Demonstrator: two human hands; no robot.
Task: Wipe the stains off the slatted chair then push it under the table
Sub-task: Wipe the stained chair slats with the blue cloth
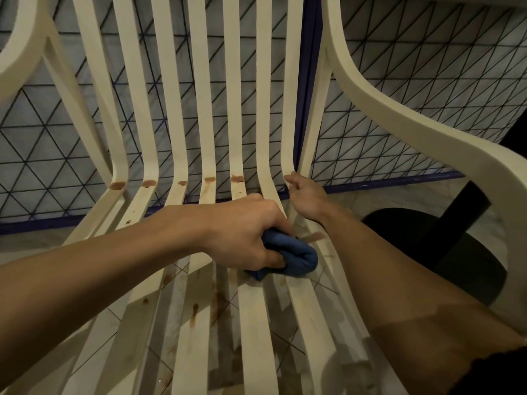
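Observation:
A cream slatted chair (256, 323) fills the view, seat slats running toward me and bending up into the backrest. Brown stains (209, 180) sit at the bend of several slats, and more brown drips (194, 310) mark the seat slats nearer me. My left hand (242, 232) grips a bunched blue cloth (296, 256) and presses it on the seat slats right of centre. My right hand (306, 195) holds the rightmost slat at the bend, fingers curled round its edge.
The chair's right armrest (413, 118) curves down beside my right arm, the left armrest (20, 49) is at the top left. A black round base with a post (462, 252) stands on the tiled floor to the right. A wire-grid panel (427, 89) lies behind the backrest.

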